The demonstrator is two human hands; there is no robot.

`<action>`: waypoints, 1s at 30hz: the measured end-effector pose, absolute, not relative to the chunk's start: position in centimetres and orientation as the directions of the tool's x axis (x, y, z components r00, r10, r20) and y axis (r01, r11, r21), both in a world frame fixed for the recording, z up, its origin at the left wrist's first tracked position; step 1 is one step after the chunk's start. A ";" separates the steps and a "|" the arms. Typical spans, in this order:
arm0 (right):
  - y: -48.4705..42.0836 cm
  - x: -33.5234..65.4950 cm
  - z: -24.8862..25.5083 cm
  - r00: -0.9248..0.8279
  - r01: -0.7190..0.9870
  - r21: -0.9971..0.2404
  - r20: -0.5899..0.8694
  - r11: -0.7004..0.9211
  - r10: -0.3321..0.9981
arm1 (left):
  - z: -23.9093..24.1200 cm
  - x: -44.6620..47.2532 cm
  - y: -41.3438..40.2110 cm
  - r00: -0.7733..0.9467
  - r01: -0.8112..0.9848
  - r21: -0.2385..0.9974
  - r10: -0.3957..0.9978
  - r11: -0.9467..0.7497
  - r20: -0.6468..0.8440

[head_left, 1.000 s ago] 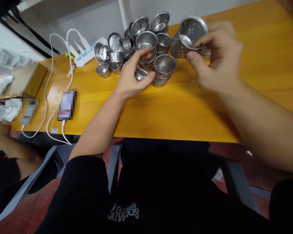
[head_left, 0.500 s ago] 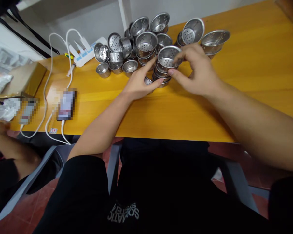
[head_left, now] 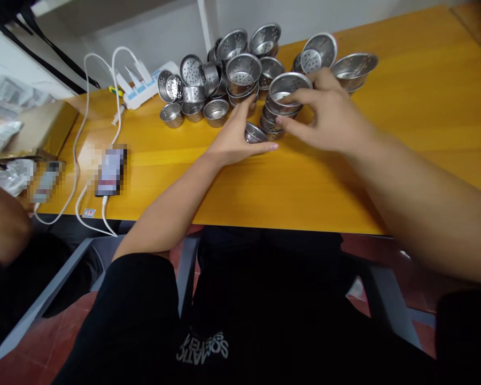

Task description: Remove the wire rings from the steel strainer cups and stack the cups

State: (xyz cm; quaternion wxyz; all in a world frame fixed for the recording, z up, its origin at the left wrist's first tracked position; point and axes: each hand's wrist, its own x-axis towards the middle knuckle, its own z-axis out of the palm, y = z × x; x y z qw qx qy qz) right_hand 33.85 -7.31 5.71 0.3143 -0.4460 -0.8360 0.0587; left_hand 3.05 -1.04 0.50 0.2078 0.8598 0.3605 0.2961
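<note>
My right hand [head_left: 324, 109] grips the top perforated metal cup [head_left: 291, 88] of a leaning stack, its thumb low on the near side and fingers at the rim. More cups [head_left: 273, 131] nest beneath it, reaching down to the table. To the left, my left hand [head_left: 234, 136] has its thumb and fingers spread apart. Between them sits a small tilted metal cup [head_left: 255, 132], partly hidden by the hand; I cannot tell whether the fingers touch it. Just behind that hand rises another cup stack [head_left: 243, 72].
Several more perforated cups [head_left: 192, 93] crowd the back of the wooden table [head_left: 409, 128]. Two cups stand at the right, one an oval-looking cup [head_left: 355, 69]. Leftward lie a power strip [head_left: 144, 91], white cables, a phone [head_left: 111, 172] and a cardboard box [head_left: 36, 128]. A co-worker's arm [head_left: 4, 222] is far left.
The stack under my right hand has shifted right, its top cup tilting that way. My left thumb has come off the stack. The small cup shows more, and the co-worker's arm has moved.
</note>
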 end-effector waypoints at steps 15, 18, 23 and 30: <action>-9.4 32.5 6.4 -0.391 0.615 -0.354 0.638 0.704 0.663 | -0.1 2.2 -0.2 0.541 0.483 0.472 0.675 -0.738 0.502; -10.2 30.6 5.0 -0.523 0.521 -0.416 0.534 0.745 0.664 | 1.0 2.8 -1.4 0.588 0.480 0.441 0.652 -0.758 0.479; -9.5 29.5 2.5 -0.541 0.528 -0.405 0.517 0.746 0.664 | 1.1 3.2 -1.5 0.623 0.415 0.409 0.581 -0.813 0.523; -9.1 30.0 2.6 -0.558 0.492 -0.466 0.479 0.735 0.678 | 1.5 3.2 -2.1 0.608 0.503 0.457 0.676 -0.733 0.416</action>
